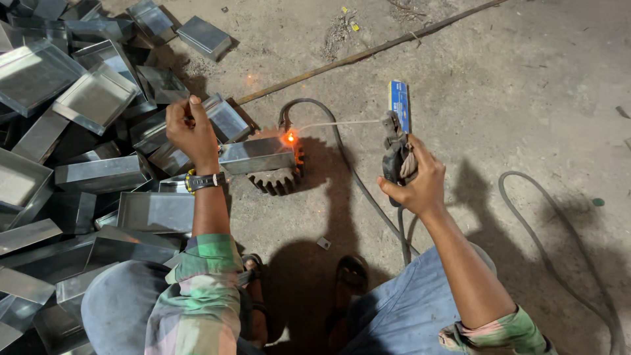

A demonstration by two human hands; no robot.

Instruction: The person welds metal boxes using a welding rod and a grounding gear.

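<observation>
- My left grip (pixel 190 131) is closed on the far end of a shiny metal tray (pixel 256 155); the fingers curl over its edge and press it down.
- The tray lies on a dark gear wheel (pixel 279 177), which sits on the floor between my two hands, just to the right of my left grip.
- My right grip (pixel 414 181) is clenched around a welding holder (pixel 396 148), which has a blue part on top. A thin rod (pixel 338 123) goes from it to the left and ends at the tray corner, where an orange glow (pixel 289 138) shines.
- I judge the tray to be light and stiff, thin sheet metal with sharp edges and a smooth, slippery face. It is surely hot near the glow, so the good place to hold it is the far end, where my left grip is now.
- The holder looks heavier, and its grey cable (pixel 355 177) can pull on it; the cable curves on the floor below my right grip.
- Left of my left grip there is a big pile of the same trays (pixel 85 131), very close to my wrist with the black watch (pixel 205 181).
- Beyond both grips a long rusty bar (pixel 368 52) lies across the concrete floor (pixel 526 98).
- My sandal (pixel 351 273) is near the cable, below the gear wheel.
</observation>
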